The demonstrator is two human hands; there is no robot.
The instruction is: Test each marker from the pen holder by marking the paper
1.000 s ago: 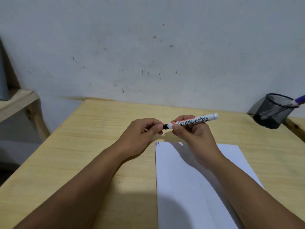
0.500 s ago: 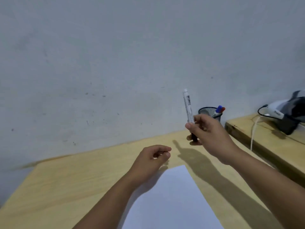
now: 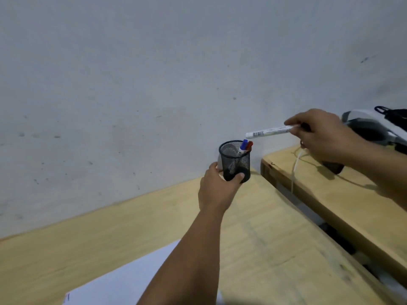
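Note:
The black mesh pen holder (image 3: 235, 160) stands at the table's far right corner by the wall. My left hand (image 3: 217, 190) grips its lower part. Inside it stand a blue-capped marker (image 3: 243, 146) and a red-capped marker (image 3: 249, 145). My right hand (image 3: 323, 137) holds a white board marker (image 3: 269, 131) nearly level, its free end pointing left, just above and right of the holder's rim. The white paper (image 3: 123, 285) lies at the bottom of the view, partly hidden by my left forearm.
The wooden table (image 3: 264, 238) runs along a grey wall. A second wooden table (image 3: 330, 194) stands to the right, with a narrow gap between them. On it rest a white and grey device (image 3: 374, 128) and a white cable (image 3: 294, 172).
The view swung right. My left hand left the paper's edge and took hold of the pen holder. My right hand carried the marker from upright to nearly level above the holder.

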